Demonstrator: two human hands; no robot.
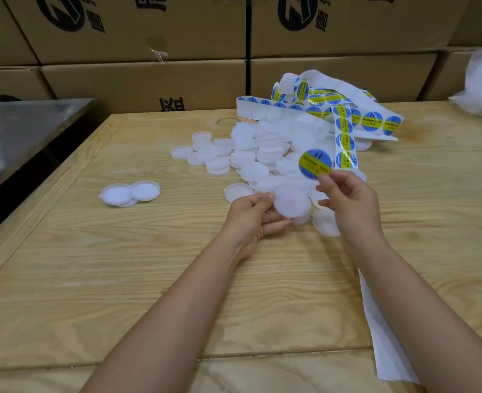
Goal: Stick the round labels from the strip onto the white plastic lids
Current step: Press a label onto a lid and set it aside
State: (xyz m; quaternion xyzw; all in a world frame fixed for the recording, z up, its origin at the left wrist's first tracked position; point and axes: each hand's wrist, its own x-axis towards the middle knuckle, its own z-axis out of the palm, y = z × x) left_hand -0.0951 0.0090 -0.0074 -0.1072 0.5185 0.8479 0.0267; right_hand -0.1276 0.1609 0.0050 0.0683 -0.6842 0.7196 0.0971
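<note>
1 peeled label (315, 164), flimsy and tacky, is pinched by its lower edge in my right hand (347, 199), right of centre. My left hand (251, 219) grips a light, stiff lid (290, 201) by its rim, just below.

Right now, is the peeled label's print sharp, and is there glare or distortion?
Head view: the label pinched by the right hand is blurred, hardly readable; the lid in the left hand looks soft; cardboard boxes bow from the wide lens; steel surface reflects dull light.
</note>
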